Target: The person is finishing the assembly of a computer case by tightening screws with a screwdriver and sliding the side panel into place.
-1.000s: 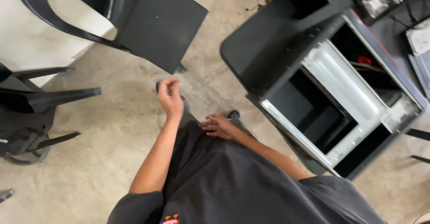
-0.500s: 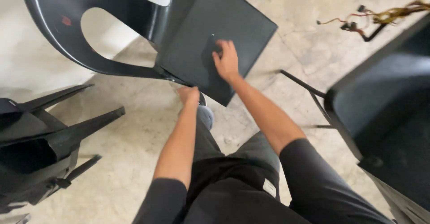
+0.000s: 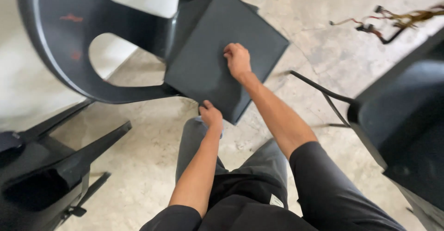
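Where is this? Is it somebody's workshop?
Probably a workshop or repair space. The floor is bare, stained concrete, a loose bundle of coloured wires lies on it, and black plastic chairs stand about. The left hand and right hand hold a flat dark panel.

A flat panel (image 3: 217,51) leans against a chair (image 3: 69,41) to its left. The right hand (image 3: 238,60) rests on the panel's face; the left hand (image 3: 211,116) grips its near edge. A bundle of wires (image 3: 393,23) lies on the floor (image 3: 152,148) far right, behind a cabinet (image 3: 407,120).
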